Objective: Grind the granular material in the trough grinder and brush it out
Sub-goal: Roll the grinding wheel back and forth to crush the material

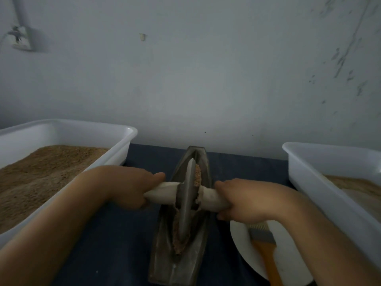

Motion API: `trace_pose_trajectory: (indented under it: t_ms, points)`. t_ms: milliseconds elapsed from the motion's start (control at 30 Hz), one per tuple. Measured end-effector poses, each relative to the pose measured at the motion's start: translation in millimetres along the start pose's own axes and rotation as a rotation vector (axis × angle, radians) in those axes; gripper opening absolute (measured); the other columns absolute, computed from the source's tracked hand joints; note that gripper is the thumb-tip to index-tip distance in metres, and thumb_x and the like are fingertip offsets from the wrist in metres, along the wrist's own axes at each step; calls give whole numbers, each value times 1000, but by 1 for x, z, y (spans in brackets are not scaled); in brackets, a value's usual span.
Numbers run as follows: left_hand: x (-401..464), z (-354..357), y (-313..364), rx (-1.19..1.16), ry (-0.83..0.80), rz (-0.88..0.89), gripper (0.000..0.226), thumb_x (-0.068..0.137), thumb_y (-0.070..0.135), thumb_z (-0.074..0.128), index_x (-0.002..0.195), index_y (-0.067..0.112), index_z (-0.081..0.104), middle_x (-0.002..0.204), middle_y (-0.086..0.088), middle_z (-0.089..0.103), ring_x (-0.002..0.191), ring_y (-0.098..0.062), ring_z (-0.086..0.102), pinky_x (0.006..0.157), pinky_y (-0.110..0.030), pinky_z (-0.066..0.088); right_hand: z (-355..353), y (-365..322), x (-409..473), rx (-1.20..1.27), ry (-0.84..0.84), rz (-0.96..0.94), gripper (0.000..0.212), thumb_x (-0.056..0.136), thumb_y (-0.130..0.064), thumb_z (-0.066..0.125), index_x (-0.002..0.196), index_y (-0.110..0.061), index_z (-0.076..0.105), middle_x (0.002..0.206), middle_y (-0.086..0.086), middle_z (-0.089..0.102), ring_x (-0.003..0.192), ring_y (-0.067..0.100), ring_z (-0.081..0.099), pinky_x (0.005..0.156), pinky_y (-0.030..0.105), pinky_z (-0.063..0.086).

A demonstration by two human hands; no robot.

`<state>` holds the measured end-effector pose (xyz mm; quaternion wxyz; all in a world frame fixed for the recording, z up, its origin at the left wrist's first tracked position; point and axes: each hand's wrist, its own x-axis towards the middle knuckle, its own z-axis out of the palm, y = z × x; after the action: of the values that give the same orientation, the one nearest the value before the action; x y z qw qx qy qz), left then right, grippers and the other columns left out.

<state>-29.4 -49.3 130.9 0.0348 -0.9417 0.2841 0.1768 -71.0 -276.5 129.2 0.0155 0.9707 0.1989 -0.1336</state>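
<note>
A dark boat-shaped trough grinder (165,263) lies lengthwise on the dark table in the middle. A grey grinding wheel (186,201) stands upright in its groove on a pale wooden axle (165,194). Brown granular material (176,234) lies in the groove along the wheel, and some clings at the far right side (198,176). My left hand (132,186) grips the axle's left handle. My right hand (241,200) grips the right handle. A brush with an orange handle (266,252) lies on a white plate (243,248) under my right wrist.
A white plastic tub (115,141) filled with brown granules stands at the left. Another white tub (309,168) with lighter material stands at the right. A pale wall rises directly behind the table.
</note>
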Motion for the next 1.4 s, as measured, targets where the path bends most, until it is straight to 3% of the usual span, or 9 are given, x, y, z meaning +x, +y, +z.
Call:
trace_pose_trajectory:
  t_ms: [233, 333, 433, 567, 867, 1000, 1167, 1300, 1400]
  points:
    - [34, 17, -5, 106, 343, -120, 37, 92, 24, 52, 123, 23, 32, 121, 0, 47, 108, -18, 48, 94, -36, 39, 16, 15, 34, -70, 292, 107, 28, 93, -19, 51, 119, -12, 42, 118, 6, 49, 103, 20, 47, 73, 27, 28]
    - [55, 31, -4, 245, 647, -194, 42, 90, 21, 53, 126, 23, 31, 122, 1, 43, 113, -20, 44, 96, -36, 35, 28, 27, 50, -146, 488, 115, 30, 87, -15, 53, 116, -13, 43, 114, 5, 48, 103, 22, 45, 73, 30, 25]
    - [65, 35, -7, 268, 770, -185, 46, 87, 19, 55, 126, 25, 32, 120, 4, 43, 109, -17, 44, 95, -33, 33, 34, 33, 57, -148, 594, 115, 32, 82, -11, 55, 111, -14, 44, 109, 4, 49, 98, 22, 44, 70, 30, 21]
    - [61, 32, -11, 228, 712, -153, 45, 89, 23, 55, 127, 26, 31, 122, 4, 44, 111, -16, 45, 97, -34, 35, 34, 30, 54, -158, 560, 98, 25, 87, -16, 54, 110, -14, 44, 107, 4, 50, 97, 23, 46, 69, 30, 21]
    - [5, 4, 3, -9, 80, -23, 29, 93, 23, 54, 108, 30, 31, 102, 5, 49, 91, -10, 48, 82, -24, 37, 2, 4, 8, 17, 65, 28, 33, 94, -27, 54, 121, -13, 42, 118, 5, 50, 97, 15, 47, 64, 23, 33]
    - [-7, -2, 6, 32, -8, -1, 26, 93, 26, 53, 103, 30, 29, 95, 7, 47, 85, -9, 46, 78, -23, 37, -3, 0, -3, 16, -25, -7, 32, 92, -33, 55, 116, -15, 43, 114, 4, 51, 90, 12, 44, 59, 17, 32]
    - [8, 4, 2, -22, 81, -26, 28, 93, 21, 53, 103, 29, 28, 104, 3, 48, 90, -10, 47, 80, -24, 36, 3, 5, 12, 5, 84, 43, 28, 94, -25, 54, 117, -12, 43, 114, 6, 52, 90, 14, 46, 61, 23, 34]
    - [37, 19, -2, 144, 402, -148, 38, 93, 24, 50, 126, 21, 31, 126, -1, 45, 114, -21, 46, 97, -38, 37, 21, 15, 36, -146, 392, 98, 26, 92, -17, 52, 116, -12, 42, 115, 6, 49, 103, 22, 47, 73, 30, 28]
    - [58, 32, -4, 239, 662, -197, 43, 90, 22, 53, 127, 23, 31, 124, 2, 42, 113, -19, 44, 97, -36, 36, 31, 25, 51, -203, 550, 122, 32, 86, -15, 55, 115, -14, 42, 113, 5, 48, 102, 23, 45, 75, 32, 27]
